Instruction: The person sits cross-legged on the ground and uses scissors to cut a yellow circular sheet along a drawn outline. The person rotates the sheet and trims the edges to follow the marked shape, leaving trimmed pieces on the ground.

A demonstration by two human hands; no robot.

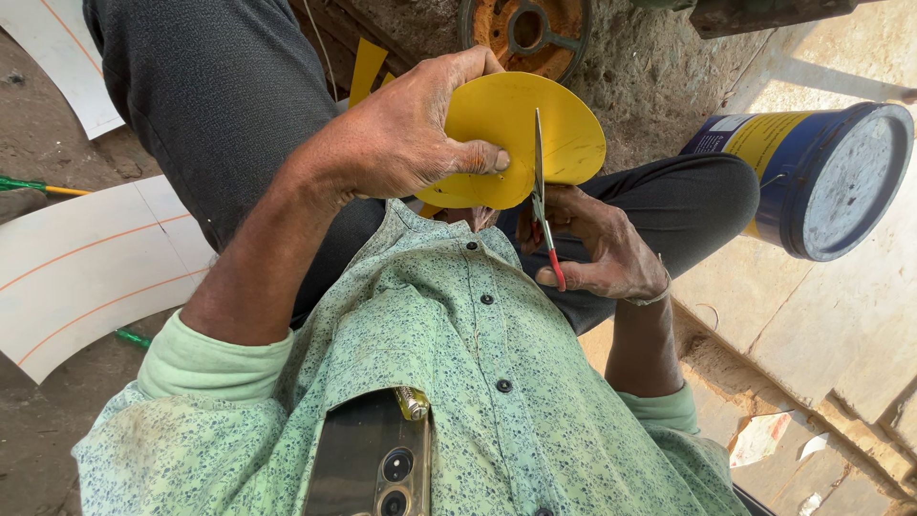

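Above lap: left hand (pixel 401 143) pinches yellow disc (pixel 564 134); right hand (pixel 602 250), fingers wrapped round scissors (pixel 543 205), blades in disc. Blue-yellow can (pixel 821 177) right of disc, rusty wheel (pixel 525 33) beyond.

The round sheet (pixel 521 134) is plain yellow; the scissors (pixel 543 205) show red handles and grey blades. The shirt (pixel 458 382) is pale green with a fine dark speckle — dark buttons too. Trousers (pixel 220 105) charcoal. The tub (pixel 812 177) is blue and yellow — white curved sheets (pixel 86 268) carry orange lines.
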